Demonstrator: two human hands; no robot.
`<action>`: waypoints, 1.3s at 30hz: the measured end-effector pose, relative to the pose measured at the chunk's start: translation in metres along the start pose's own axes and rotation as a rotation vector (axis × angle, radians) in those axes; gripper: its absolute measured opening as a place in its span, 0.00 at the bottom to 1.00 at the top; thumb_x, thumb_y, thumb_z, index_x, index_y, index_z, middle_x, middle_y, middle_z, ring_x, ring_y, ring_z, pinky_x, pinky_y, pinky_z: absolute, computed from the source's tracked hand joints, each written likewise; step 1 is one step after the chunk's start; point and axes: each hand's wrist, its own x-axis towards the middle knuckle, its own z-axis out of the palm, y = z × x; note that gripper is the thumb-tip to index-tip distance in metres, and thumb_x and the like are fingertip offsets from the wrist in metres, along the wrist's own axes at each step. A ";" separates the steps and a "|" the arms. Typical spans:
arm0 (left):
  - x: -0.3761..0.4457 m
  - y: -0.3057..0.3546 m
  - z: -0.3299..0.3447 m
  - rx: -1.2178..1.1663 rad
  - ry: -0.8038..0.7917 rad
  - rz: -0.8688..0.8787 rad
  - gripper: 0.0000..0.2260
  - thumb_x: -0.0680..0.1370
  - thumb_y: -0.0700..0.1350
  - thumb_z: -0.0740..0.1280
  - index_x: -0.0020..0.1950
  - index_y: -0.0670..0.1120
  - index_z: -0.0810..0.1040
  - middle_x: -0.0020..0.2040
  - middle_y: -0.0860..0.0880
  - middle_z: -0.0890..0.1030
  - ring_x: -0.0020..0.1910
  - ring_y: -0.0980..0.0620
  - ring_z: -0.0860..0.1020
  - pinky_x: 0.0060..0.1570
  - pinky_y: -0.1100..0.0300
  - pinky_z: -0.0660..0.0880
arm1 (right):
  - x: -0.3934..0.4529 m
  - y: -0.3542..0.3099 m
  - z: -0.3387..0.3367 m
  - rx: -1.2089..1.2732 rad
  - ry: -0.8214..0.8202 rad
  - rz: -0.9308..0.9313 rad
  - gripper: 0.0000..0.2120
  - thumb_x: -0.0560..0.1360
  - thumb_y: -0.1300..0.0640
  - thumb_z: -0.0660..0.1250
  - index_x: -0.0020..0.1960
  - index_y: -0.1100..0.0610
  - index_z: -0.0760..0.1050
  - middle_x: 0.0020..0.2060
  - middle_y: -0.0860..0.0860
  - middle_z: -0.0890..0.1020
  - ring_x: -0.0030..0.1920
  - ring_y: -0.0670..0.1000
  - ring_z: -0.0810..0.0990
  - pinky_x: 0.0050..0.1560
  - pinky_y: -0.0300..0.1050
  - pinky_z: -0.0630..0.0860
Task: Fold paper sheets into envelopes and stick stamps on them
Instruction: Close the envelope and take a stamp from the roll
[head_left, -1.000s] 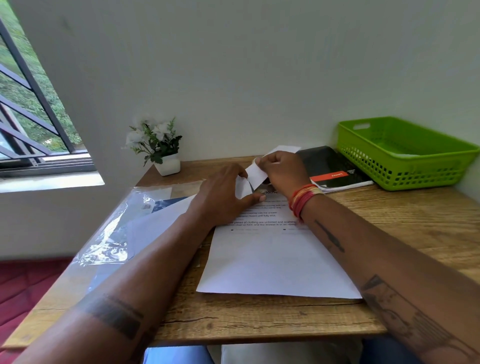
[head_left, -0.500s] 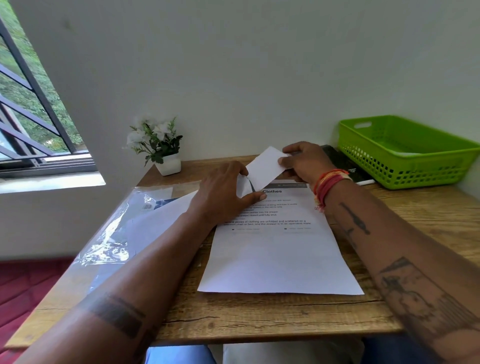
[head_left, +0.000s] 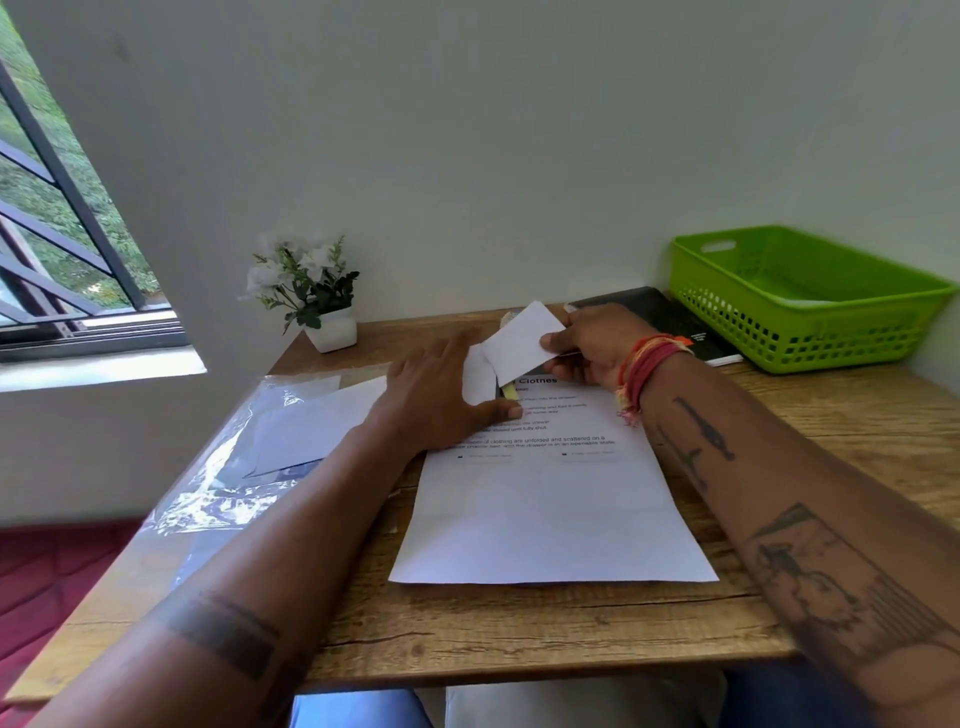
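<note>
A printed paper sheet (head_left: 550, 499) lies flat on the wooden worktop (head_left: 519, 634), its lower half blank white and its upper part carrying black lines of text under a bold heading partly hidden by the hands. Its near edge is straight and uncreased.

The left hand (head_left: 441, 400) rests palm down at the sheet's 11 o'clock corner, fingers straight and spread, thumb tip pressing on the text. A small white piece of paper (head_left: 478, 379) stands just beside its fingers.

The right hand (head_left: 592, 345), at the sheet's 12 o'clock edge, pinches a small blank white card (head_left: 522, 343) between thumb and fingers, holding it tilted above the worktop. Below the card a small yellowish item (head_left: 510, 392) shows; what it is cannot be told.

At 9 o'clock from the sheet lies a clear plastic sleeve (head_left: 218, 467) with more white sheets (head_left: 311, 431) on it. A potted plant (head_left: 311, 296) stands at 11 o'clock, a black book (head_left: 670, 322) and a green basket (head_left: 800, 301) at 1 to 2 o'clock.
</note>
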 end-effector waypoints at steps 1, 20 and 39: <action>0.000 0.000 0.000 0.008 -0.009 -0.005 0.48 0.62 0.81 0.63 0.76 0.59 0.59 0.73 0.51 0.71 0.70 0.46 0.69 0.67 0.42 0.67 | 0.000 0.000 -0.001 0.021 -0.013 0.022 0.13 0.75 0.70 0.70 0.59 0.67 0.77 0.40 0.59 0.85 0.32 0.53 0.83 0.29 0.42 0.80; 0.002 0.001 -0.003 -0.045 0.088 0.035 0.45 0.64 0.81 0.62 0.74 0.59 0.60 0.71 0.50 0.73 0.68 0.45 0.72 0.64 0.42 0.71 | 0.005 0.000 0.002 -0.354 -0.069 -0.132 0.17 0.68 0.58 0.77 0.54 0.65 0.82 0.43 0.62 0.85 0.38 0.55 0.76 0.30 0.45 0.68; 0.000 0.013 0.003 -0.015 0.170 0.181 0.44 0.66 0.79 0.62 0.76 0.57 0.62 0.70 0.52 0.74 0.69 0.49 0.70 0.65 0.51 0.66 | -0.016 0.000 0.025 -0.550 -0.133 -0.189 0.16 0.68 0.54 0.68 0.52 0.62 0.82 0.38 0.60 0.82 0.31 0.55 0.74 0.26 0.43 0.68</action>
